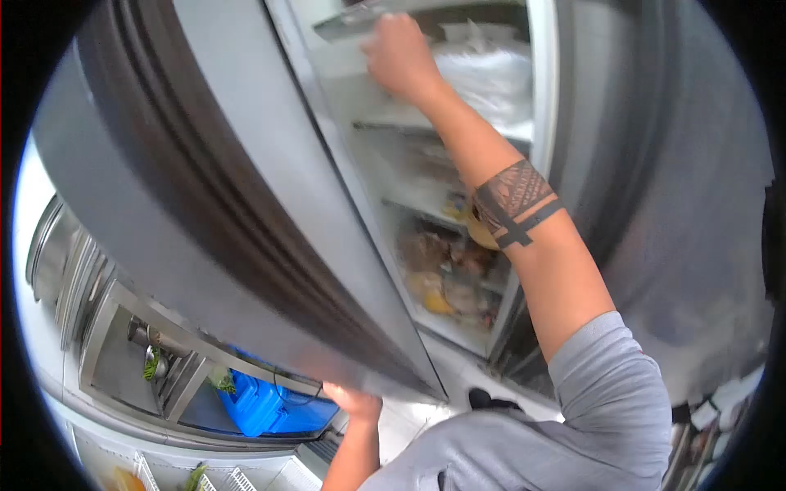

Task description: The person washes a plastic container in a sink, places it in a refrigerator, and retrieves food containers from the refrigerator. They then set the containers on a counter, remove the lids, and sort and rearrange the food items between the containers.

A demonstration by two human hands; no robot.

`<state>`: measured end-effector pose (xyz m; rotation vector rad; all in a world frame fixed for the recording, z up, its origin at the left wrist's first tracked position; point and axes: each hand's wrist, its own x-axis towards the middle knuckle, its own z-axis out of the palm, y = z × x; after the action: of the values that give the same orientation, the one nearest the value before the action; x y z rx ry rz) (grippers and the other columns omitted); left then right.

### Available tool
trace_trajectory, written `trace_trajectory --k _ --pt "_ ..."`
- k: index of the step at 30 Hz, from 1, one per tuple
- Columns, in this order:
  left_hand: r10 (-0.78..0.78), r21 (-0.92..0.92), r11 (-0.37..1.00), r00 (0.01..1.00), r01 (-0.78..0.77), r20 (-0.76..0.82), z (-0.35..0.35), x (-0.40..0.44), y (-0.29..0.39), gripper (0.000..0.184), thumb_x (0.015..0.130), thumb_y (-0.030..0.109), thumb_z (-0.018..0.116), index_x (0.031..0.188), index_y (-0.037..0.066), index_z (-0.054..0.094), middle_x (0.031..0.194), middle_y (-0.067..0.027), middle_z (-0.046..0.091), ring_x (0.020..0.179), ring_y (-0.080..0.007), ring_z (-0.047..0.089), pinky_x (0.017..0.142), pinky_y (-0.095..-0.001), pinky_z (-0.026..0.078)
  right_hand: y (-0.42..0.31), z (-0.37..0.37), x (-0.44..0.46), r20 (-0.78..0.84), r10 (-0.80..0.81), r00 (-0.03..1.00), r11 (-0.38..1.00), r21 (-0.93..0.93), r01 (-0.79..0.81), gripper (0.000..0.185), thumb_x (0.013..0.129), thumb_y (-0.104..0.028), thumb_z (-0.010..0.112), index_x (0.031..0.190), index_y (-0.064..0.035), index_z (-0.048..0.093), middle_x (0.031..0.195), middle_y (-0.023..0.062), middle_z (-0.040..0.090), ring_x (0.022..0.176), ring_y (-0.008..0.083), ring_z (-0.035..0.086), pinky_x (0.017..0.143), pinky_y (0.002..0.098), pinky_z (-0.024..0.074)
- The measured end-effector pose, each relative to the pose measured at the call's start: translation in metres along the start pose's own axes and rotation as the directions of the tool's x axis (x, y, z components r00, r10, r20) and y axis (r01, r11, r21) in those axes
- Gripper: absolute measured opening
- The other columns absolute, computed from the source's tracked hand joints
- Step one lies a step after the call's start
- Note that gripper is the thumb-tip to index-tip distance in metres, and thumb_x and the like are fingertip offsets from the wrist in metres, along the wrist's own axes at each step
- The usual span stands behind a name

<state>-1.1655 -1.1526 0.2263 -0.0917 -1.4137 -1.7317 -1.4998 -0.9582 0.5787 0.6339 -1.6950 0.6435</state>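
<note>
Head view, the only one. Landmark: the open fridge door (286, 180). We note its long axis slanting from upper left to lower right, between the hands. Our left hand (354, 399) is at the door's lower edge, nearer it; blur and the door hide the fingers, so we cannot tell whether they grip. Our right hand (399, 56) reaches past the door's right side into the fridge compartment (344, 82), fingers curled; we cannot tell if anything is held. Hands well apart.

Right of the door, just beside the right hand: a bulging, wrinkled white bag (491, 86). Lower shelves, blurred: mixed packages and a yellow item (440, 296), contents unclear. Door smooth, grey, with a dark ribbed band. Below left of it: a boxy blue plastic container (262, 401).
</note>
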Motion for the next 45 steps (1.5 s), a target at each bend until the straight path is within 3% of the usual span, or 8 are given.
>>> trace_trajectory --k 9,12,16,24,30,35,41,45 --pt "-0.054 0.211 0.977 0.983 0.017 0.176 0.018 0.015 0.048 0.061 0.113 0.05 0.034 0.094 -0.002 0.059 0.087 -0.0069 0.061 0.082 -0.0172 0.056 0.079 -0.0348 0.049 -0.131 -0.281 -0.144 0.149 0.654 0.742 0.237 0.891 -0.388 0.015 0.095 -0.008 0.068 0.104 0.003 0.063 0.103 0.0125 0.069 0.101 0.0233 0.066 0.083 0.0422 0.0556" --pt "0.032 0.222 0.974 0.996 -0.05 0.084 -0.004 0.008 -0.02 0.049 0.111 0.021 0.041 0.146 -0.015 0.04 0.156 -0.025 0.041 0.145 -0.0279 0.04 0.125 -0.0398 0.026 -0.156 -0.381 -0.208 0.15 0.667 0.73 0.242 0.883 -0.402 0.012 0.098 -0.006 0.066 0.108 0.001 0.064 0.102 0.0073 0.069 0.089 0.0139 0.067 0.076 0.0279 0.0555" --pt "0.164 0.435 0.872 0.972 -0.222 0.167 0.052 -0.006 0.023 0.035 0.114 0.027 0.044 0.106 -0.006 0.053 0.095 -0.0117 0.054 0.089 -0.0222 0.048 0.086 -0.0363 0.047 -0.207 -0.519 -0.281 0.107 0.765 0.635 0.436 0.639 -0.633 0.02 0.091 -0.005 0.074 0.108 0.0008 0.063 0.102 0.0086 0.068 0.094 0.0149 0.065 0.083 0.0287 0.0524" --pt "0.338 0.094 0.892 0.792 -0.442 0.509 0.113 -0.096 0.076 0.047 0.1 0.018 0.067 0.136 -0.004 0.047 0.129 -0.0158 0.048 0.111 -0.028 0.048 0.103 -0.0412 0.039 -0.287 -0.653 -0.392 0.307 0.919 0.248 0.372 -0.467 -0.802 0.031 0.081 -0.021 0.084 0.095 0.0005 0.067 0.095 0.013 0.068 0.088 0.0298 0.067 0.074 0.0382 0.0544" --pt "0.338 -0.364 0.92 -0.18 -0.147 0.924 0.188 -0.307 0.135 0.017 0.087 0.005 0.071 0.104 0.002 0.069 0.109 -0.0162 0.067 0.092 -0.0329 0.064 0.081 -0.041 0.052 -0.281 -0.736 -0.583 0.088 0.976 -0.197 -0.086 -0.68 -0.728 0.029 0.082 -0.017 0.079 0.097 0.0046 0.067 0.104 0.0214 0.068 0.102 0.0405 0.066 0.088 0.0468 0.0531" --pt "0.121 -0.397 0.917 -0.918 -0.043 0.378 0.239 -0.452 0.158 0.042 0.094 0.028 0.071 0.13 0.008 0.065 0.123 -0.0178 0.066 0.119 -0.0369 0.062 0.101 -0.0436 0.049 -0.323 -0.818 -0.705 -0.142 0.959 -0.247 -0.279 -0.638 -0.718 0.024 0.08 -0.012 0.07 0.094 0.0069 0.07 0.099 0.0269 0.069 0.098 0.0417 0.068 0.086 0.0477 0.0546" --pt "-0.185 0.098 0.98 -0.977 -0.174 0.108 0.266 -0.598 0.087 0.059 0.103 0.048 0.057 0.142 0.005 0.056 0.138 -0.0183 0.059 0.123 -0.0353 0.061 0.099 -0.0457 0.052 -0.347 -0.888 -0.701 -0.231 0.915 -0.332 -0.403 -0.477 -0.781 0.032 0.082 -0.025 0.08 0.092 0.0015 0.066 0.099 0.0206 0.067 0.095 0.0383 0.064 0.081 0.0454 0.0512" --pt "-0.289 0.902 0.201 -0.903 -0.381 -0.317 0.297 -0.658 0.084 0.077 0.106 0.059 0.045 0.157 0.002 0.034 0.146 -0.0212 0.054 0.131 -0.043 0.055 0.107 -0.0586 0.048 -0.329 -0.907 -0.663 -0.268 0.905 -0.329 -0.411 -0.359 -0.838 0.03 0.082 -0.023 0.08 0.089 0.0007 0.063 0.097 0.0194 0.066 0.093 0.0374 0.063 0.079 0.045 0.05"
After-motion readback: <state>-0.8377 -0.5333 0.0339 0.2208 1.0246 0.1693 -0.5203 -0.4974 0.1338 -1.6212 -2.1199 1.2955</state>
